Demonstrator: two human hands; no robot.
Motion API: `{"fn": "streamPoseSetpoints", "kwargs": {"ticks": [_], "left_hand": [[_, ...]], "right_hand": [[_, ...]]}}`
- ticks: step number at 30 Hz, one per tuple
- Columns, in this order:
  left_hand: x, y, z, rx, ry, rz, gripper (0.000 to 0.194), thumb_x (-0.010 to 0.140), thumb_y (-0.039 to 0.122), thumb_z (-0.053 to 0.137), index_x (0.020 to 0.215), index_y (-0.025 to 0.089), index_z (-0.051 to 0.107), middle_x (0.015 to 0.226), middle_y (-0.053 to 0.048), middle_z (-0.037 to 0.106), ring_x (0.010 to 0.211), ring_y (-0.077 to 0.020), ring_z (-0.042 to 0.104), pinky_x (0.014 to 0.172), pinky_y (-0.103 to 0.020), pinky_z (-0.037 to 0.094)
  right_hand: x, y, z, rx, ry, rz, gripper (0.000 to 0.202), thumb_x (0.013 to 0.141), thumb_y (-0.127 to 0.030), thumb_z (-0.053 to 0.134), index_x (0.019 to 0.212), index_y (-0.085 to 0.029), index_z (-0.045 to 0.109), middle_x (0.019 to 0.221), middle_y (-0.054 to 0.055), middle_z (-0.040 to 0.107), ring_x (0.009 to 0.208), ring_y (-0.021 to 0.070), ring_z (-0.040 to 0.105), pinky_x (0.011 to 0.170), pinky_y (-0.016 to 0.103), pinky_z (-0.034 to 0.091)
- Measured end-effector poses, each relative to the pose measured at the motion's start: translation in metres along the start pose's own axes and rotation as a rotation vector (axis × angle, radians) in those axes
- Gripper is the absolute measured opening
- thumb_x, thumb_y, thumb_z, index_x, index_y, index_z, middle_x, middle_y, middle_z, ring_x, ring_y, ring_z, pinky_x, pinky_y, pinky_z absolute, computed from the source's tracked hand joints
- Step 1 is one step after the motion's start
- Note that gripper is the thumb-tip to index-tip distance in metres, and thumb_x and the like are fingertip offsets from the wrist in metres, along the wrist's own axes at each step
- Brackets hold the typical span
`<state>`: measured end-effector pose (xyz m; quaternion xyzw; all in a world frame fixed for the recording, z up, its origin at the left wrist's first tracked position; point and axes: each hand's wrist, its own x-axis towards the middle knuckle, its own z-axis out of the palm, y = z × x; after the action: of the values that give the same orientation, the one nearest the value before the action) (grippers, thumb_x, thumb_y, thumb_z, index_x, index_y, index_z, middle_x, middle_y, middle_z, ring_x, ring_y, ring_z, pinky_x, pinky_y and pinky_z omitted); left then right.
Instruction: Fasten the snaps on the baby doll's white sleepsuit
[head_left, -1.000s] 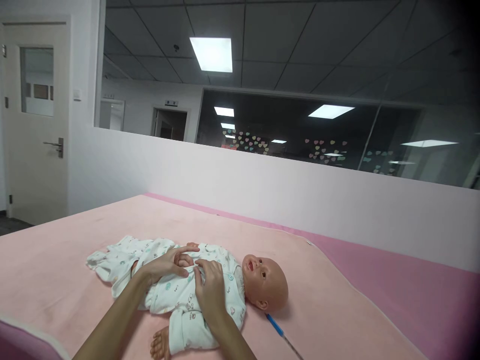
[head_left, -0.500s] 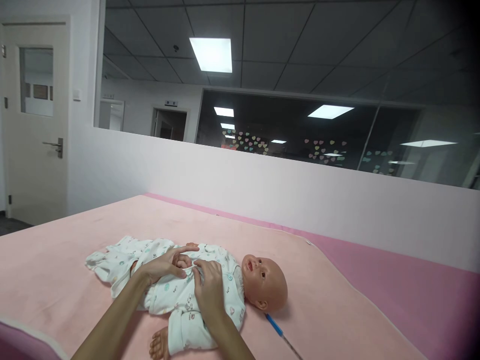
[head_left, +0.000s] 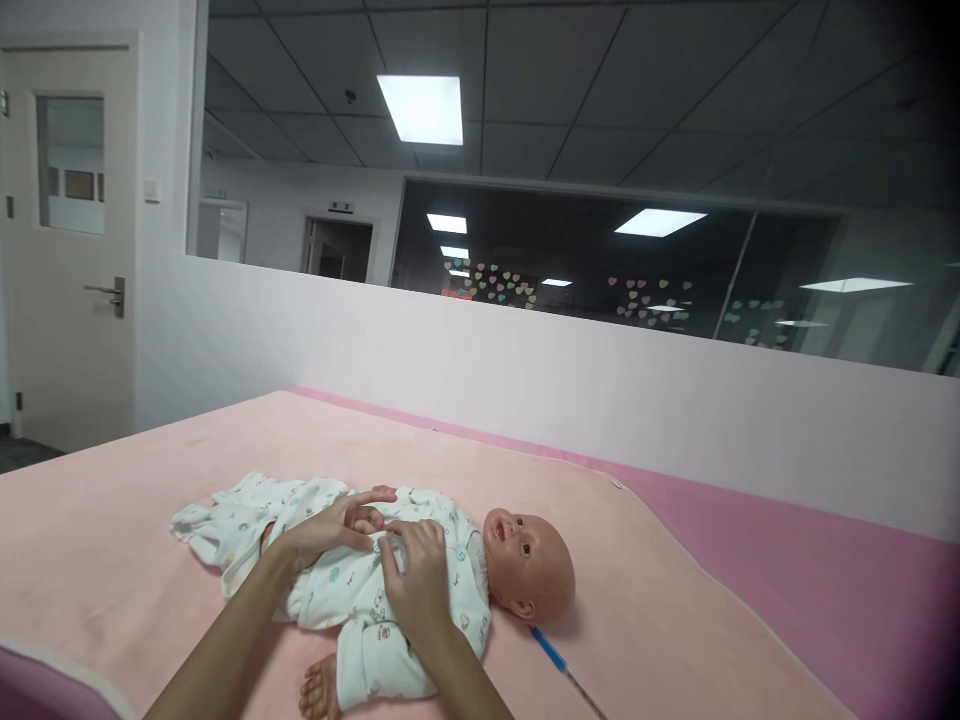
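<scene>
A baby doll point(head_left: 531, 570) lies on its back with its head to the right. It wears a white baby shirt point(head_left: 330, 590) with small printed figures. Over the shirt's front, my left hand point(head_left: 330, 530) has its index finger stretched out, while its thumb and curled fingers hold the cloth. Close beside it, my right hand point(head_left: 420, 575) pinches the shirt's front edge between thumb and fingers. A teal snap button point(head_left: 377, 546) shows between the two thumbs, and another snap point(head_left: 460, 552) sits near the collar. The cloth inside both grips is partly hidden.
White printed trousers point(head_left: 255, 510) cover the doll's legs at left. A blue-ended thin stick point(head_left: 549, 650) lies below the head. Everything rests on a peach pad point(head_left: 675, 640) over a pink surface point(head_left: 825, 560), against a white wall point(head_left: 600, 400) with a window.
My right thumb has shifted slightly left, towards my left thumb, and a teal snap now shows there. The doll has stayed in place.
</scene>
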<state>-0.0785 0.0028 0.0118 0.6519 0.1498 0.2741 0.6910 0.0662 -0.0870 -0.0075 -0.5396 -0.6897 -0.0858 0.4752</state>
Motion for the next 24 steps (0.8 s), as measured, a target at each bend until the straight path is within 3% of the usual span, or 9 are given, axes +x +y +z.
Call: {"fn": "streamPoseSetpoints", "kwargs": {"ticks": [4,8,17,21,24], "left_hand": [[0.001,-0.002,0.0,0.0,0.028,0.009,0.052,0.064,0.016,0.067,0.113,0.026,0.054,0.088,-0.001,0.05,0.085,-0.0144,0.047,0.078,-0.027,0.037],[0.001,-0.001,0.001,0.023,0.071,0.015,0.05,0.062,0.013,0.067,0.11,0.025,0.056,0.087,-0.001,0.05,0.084,-0.014,0.046,0.077,-0.025,0.036],[0.003,0.005,0.009,0.205,0.097,-0.041,0.044,0.062,0.025,0.068,0.105,0.017,0.059,0.072,0.001,0.052,0.071,-0.0133,0.047,0.071,-0.025,0.037],[0.008,-0.003,0.008,0.422,0.187,-0.044,0.036,0.065,0.038,0.065,0.093,0.014,0.064,0.049,0.007,0.036,0.05,-0.0083,0.032,0.052,-0.022,0.028],[0.01,-0.01,0.007,0.583,0.316,-0.043,0.036,0.068,0.047,0.058,0.072,0.013,0.065,0.046,0.006,0.033,0.046,-0.0077,0.023,0.048,-0.023,0.019]], "right_hand": [[0.0,-0.002,-0.002,-0.024,-0.05,-0.053,0.016,0.075,-0.022,0.056,0.091,-0.023,0.057,0.087,-0.001,0.062,0.083,0.0157,0.049,0.085,0.036,0.032],[0.0,-0.002,-0.002,-0.067,-0.073,-0.079,0.019,0.074,-0.02,0.056,0.093,-0.024,0.056,0.087,-0.002,0.062,0.083,0.0159,0.049,0.086,0.037,0.032],[-0.001,0.001,0.002,-0.176,0.017,-0.14,0.015,0.077,-0.02,0.05,0.091,-0.022,0.057,0.077,0.001,0.06,0.077,0.0162,0.049,0.086,0.038,0.034],[-0.004,-0.015,-0.012,-0.233,0.032,-0.14,0.016,0.079,-0.015,0.045,0.087,-0.023,0.055,0.081,0.0,0.06,0.079,0.0148,0.051,0.092,0.04,0.031],[-0.021,-0.023,-0.035,-0.257,0.184,-0.105,0.013,0.078,-0.014,0.046,0.083,-0.022,0.055,0.078,0.0,0.061,0.077,0.0145,0.053,0.092,0.04,0.031]]}}
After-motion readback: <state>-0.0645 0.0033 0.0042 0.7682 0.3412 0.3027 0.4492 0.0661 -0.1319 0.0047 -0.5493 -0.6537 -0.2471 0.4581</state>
